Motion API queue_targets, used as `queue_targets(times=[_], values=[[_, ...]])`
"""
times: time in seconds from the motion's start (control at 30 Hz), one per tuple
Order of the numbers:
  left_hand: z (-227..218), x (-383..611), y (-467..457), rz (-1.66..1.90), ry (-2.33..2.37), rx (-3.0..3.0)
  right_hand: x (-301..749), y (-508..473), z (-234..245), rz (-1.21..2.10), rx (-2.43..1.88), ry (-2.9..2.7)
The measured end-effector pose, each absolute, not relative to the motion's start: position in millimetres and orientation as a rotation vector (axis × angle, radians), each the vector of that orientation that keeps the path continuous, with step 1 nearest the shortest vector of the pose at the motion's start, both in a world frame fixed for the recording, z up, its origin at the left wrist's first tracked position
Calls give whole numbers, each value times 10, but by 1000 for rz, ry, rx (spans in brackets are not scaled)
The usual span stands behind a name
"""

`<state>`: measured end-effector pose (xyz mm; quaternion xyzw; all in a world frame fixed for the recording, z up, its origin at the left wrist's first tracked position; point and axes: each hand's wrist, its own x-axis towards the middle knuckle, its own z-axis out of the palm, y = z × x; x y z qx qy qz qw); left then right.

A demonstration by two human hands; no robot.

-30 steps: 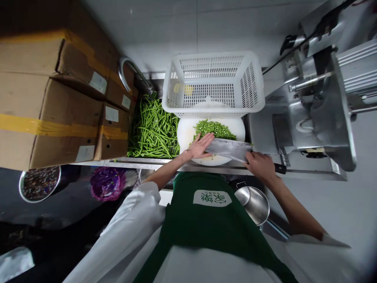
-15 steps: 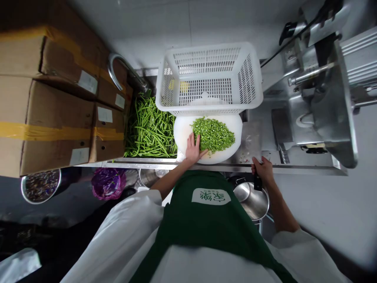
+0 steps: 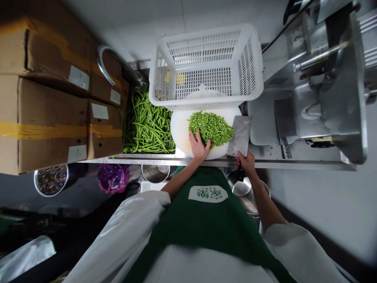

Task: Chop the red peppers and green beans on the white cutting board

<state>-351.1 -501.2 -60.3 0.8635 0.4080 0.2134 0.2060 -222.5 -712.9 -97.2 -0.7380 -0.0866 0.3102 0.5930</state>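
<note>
A heap of chopped green beans point(image 3: 213, 127) lies on a round white cutting board point(image 3: 179, 131). My left hand point(image 3: 199, 148) rests at the heap's lower left edge with its fingers spread. My right hand point(image 3: 246, 162) grips the black handle of a cleaver point(image 3: 240, 133). The broad grey blade lies low over the board's right edge, close to the right side of the heap. Long whole green beans point(image 3: 149, 127) fill the sink left of the board.
A white plastic basket point(image 3: 206, 103) stands behind the board. Cardboard boxes point(image 3: 53, 118) are stacked at the left beside a curved faucet point(image 3: 103, 65). A metal slicing machine point(image 3: 343, 102) and another cleaver point(image 3: 285, 118) are at the right. Metal pots point(image 3: 155, 173) sit below the counter edge.
My right hand has brought the cleaver leftward, from beside the board to the heap's right edge. My left hand has moved slightly along the heap's lower edge. The view has shifted a little.
</note>
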Motion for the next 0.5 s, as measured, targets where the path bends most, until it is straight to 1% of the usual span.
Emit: queue_targets(times=[0.27, 0.5], values=[[-589, -3354, -5207, 622, 1164, 2431, -2704, -6530, -805, 797, -1634, -286], [-527, -3210, -5210, 551, 1015, 2469, -2932, -6267, -750, 751, -1610, -310]])
